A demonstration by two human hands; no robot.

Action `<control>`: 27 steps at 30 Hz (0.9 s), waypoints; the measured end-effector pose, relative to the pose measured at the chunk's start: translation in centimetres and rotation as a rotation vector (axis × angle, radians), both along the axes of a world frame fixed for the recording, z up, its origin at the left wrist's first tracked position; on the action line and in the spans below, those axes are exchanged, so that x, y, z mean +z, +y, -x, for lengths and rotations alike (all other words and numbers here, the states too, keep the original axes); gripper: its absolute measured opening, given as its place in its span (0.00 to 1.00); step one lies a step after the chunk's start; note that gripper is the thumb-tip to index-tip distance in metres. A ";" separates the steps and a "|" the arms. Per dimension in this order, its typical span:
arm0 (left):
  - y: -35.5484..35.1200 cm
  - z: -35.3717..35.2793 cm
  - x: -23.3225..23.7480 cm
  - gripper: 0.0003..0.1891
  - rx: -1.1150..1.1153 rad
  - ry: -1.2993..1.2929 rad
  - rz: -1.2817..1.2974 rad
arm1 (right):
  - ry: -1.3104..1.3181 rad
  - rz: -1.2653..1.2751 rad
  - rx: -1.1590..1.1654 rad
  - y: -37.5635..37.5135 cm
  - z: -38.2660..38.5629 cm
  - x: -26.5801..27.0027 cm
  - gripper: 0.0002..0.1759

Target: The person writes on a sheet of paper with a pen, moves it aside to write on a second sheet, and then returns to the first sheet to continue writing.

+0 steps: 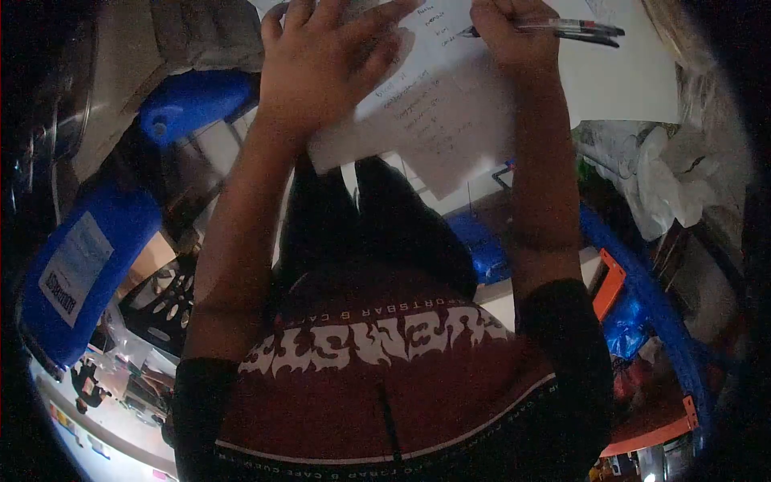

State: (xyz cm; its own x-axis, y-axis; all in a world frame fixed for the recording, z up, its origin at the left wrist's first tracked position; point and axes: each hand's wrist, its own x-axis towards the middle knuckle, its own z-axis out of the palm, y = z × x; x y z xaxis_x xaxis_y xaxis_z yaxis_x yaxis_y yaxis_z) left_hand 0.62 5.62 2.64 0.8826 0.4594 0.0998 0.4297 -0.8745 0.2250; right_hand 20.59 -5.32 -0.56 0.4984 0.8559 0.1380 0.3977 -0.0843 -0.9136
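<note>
holding pen (590, 30) crosswise, tip leftward, right hand (516, 38)

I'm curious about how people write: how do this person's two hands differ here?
The left hand lies spread, fingers extended; the right hand is curled. The left hand holds no pen, while the right hand grips a pen. Both are bare and at the handwritten paper.

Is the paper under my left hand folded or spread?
Spread: the paper lies open under your left hand, its writing showing.

The right hand (518, 38) holds a pen (585, 29) over paper (426, 76).
</note>
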 end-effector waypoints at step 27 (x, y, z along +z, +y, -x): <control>0.0 -0.1 0.2 0.24 -0.002 -0.062 0.001 | 0.468 -0.321 0.082 0.0 -2.0 -4.4 0.17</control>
